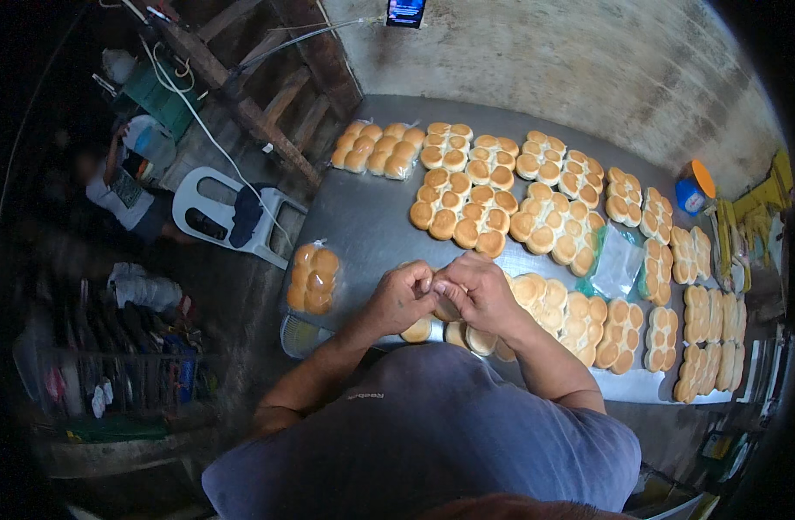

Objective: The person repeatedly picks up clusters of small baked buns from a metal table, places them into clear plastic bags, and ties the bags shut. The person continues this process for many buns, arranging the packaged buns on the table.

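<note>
My left hand (403, 298) and my right hand (485, 289) meet over the near part of the metal table (365, 214). Thumbs and fingertips of both are pinched together on what looks like the gathered mouth of a clear plastic bag, mostly hidden by the fingers. Browned buns (447, 311) show just beneath them. Loose buns (416, 330) lie by my left wrist, and joined bun slabs (540, 299) lie beyond my right wrist. To the left rests a bagged pack of buns (313, 278). A stack of clear plastic bags (615, 261) lies to the right among the slabs.
More bagged buns (375, 148) and several rows of unwrapped bun slabs (466, 201) cover the table. A blue scale with an orange pan (693, 187) stands at the far right. Left of the table are a white plastic chair (206, 201), a seated person (121, 192) and wooden stairs (267, 107).
</note>
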{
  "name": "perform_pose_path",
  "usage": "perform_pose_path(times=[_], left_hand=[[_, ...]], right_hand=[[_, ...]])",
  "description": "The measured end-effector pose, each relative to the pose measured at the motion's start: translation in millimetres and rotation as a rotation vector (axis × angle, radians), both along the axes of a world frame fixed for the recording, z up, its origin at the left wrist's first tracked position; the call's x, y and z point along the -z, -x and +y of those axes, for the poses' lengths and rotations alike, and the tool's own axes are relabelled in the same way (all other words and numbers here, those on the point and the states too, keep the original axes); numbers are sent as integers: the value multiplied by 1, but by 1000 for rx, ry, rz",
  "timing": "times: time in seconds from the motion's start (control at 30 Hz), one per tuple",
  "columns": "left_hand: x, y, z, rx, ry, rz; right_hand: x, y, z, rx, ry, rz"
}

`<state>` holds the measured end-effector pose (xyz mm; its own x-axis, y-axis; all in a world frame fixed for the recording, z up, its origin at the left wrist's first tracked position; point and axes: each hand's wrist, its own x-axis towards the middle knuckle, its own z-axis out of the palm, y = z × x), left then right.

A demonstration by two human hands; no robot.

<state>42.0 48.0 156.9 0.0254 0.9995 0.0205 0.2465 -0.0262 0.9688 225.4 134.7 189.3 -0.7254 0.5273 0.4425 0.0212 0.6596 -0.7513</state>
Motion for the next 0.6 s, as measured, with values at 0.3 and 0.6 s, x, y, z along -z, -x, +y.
perform_pose_path(times=[0.3,0.6], left_hand=[[-2,-26,16,-310,-282,128],[25,-14,41,-279,66,67]], right_hand=[[74,20,28,86,655,159],[87,6,12,140,431,120]])
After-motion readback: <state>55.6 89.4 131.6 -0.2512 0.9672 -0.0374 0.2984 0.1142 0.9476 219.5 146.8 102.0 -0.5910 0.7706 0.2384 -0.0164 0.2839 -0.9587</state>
